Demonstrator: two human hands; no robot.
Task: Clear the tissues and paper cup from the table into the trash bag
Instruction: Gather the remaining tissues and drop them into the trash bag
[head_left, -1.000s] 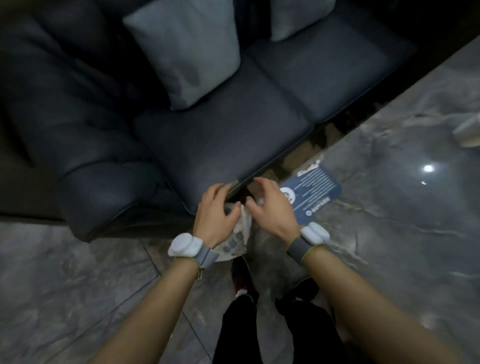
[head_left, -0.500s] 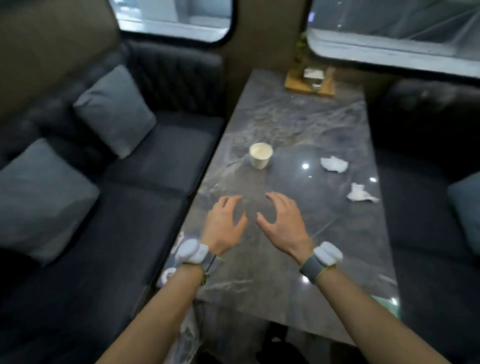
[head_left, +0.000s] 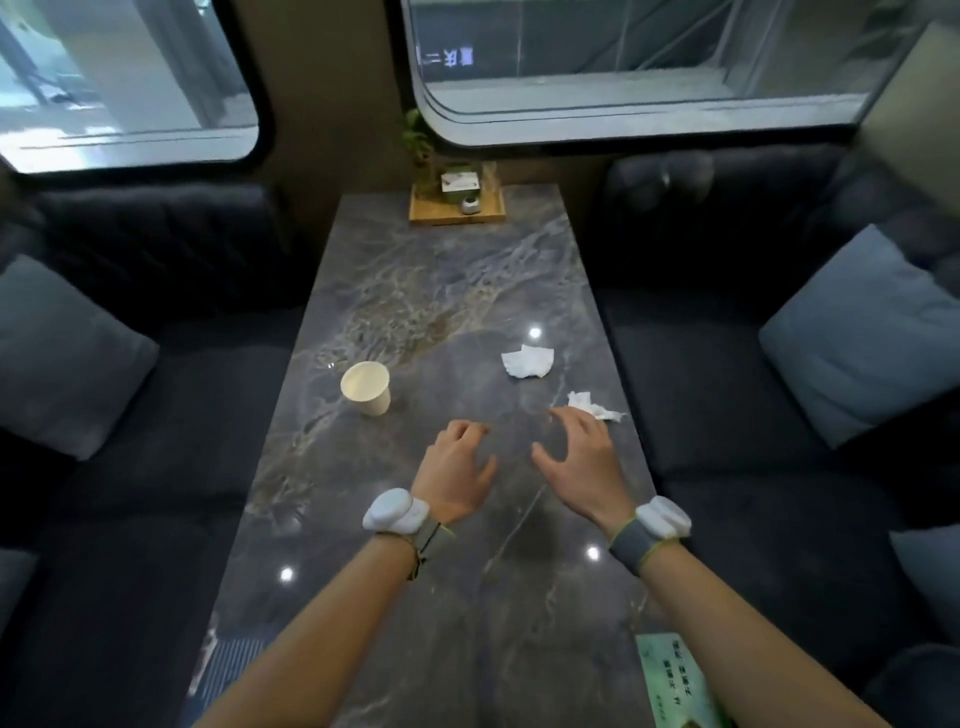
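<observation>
A cream paper cup (head_left: 365, 387) stands upright on the grey marble table (head_left: 441, 291), left of centre. Two crumpled white tissues lie on the right half: one tissue (head_left: 528, 361) farther back, and a nearer tissue (head_left: 595, 406) by the right edge. My left hand (head_left: 457, 474) hovers over the table with spread fingers, below and right of the cup. My right hand (head_left: 581, 466) is open too, its fingertips just short of the nearer tissue. Both hands hold nothing. No trash bag shows in this view.
Dark sofas with grey-blue cushions (head_left: 862, 332) flank the table on both sides. A wooden tray (head_left: 456, 214) with a small plant and card stands at the far end under the windows. A green card (head_left: 675, 680) and a dark blue card (head_left: 228, 670) lie at the near corners.
The view has swung up from the floor and a bag by the sofa to the whole table. Both hands have left the bag and moved forward over the table, the right toward the nearer tissue.
</observation>
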